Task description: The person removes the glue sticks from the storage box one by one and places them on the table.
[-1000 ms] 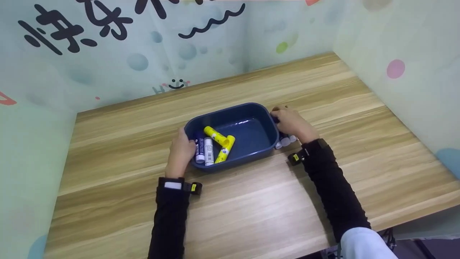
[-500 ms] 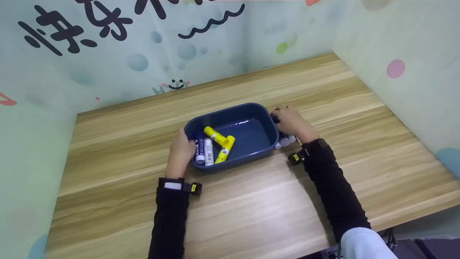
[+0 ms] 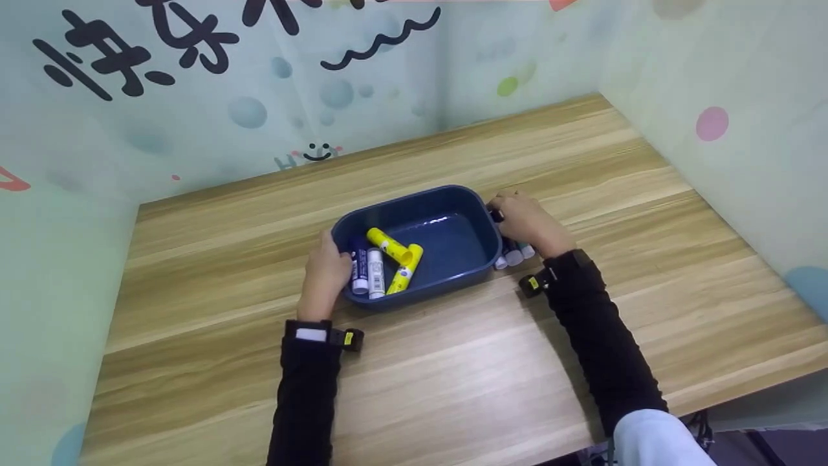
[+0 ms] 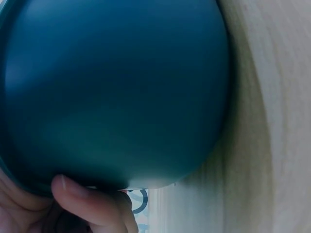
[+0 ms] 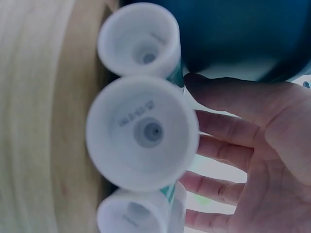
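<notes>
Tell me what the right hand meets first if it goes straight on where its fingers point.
The right hand would most likely meet the glue sticks beside the blue bin; its fingers run toward them, tips hidden behind, contact unclear.

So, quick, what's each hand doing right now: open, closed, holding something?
Left hand: closed, gripping the end of the dark blue, rounded rectangular tub.
Right hand: at the white-ended cylindrical tubes; partly hidden, so open or closed cannot be told.
</notes>
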The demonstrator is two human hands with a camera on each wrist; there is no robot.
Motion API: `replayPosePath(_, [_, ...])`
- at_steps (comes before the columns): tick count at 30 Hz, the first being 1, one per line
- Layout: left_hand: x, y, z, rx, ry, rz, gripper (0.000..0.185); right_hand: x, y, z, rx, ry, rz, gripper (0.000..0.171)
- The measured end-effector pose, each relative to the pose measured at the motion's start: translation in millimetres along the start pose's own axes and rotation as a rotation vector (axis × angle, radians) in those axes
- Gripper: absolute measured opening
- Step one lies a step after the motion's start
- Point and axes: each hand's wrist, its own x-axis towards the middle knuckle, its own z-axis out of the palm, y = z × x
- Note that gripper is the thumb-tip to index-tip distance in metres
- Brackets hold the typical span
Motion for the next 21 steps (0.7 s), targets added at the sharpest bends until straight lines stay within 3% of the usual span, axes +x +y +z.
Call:
replayPosePath(16, [0.4, -0.5, -2.1, -0.003, -0.022, -0.009, 0.055, -0.7, 1.3, -0.4, 0.016, 0.004, 0.01, 0.031])
replayPosePath(21, [1.1, -2.7, -3.2, 0.005, -0.017, -0.011, 0.056, 0.7, -2.2, -3.1, 0.09, 0.031, 0.027, 0.03])
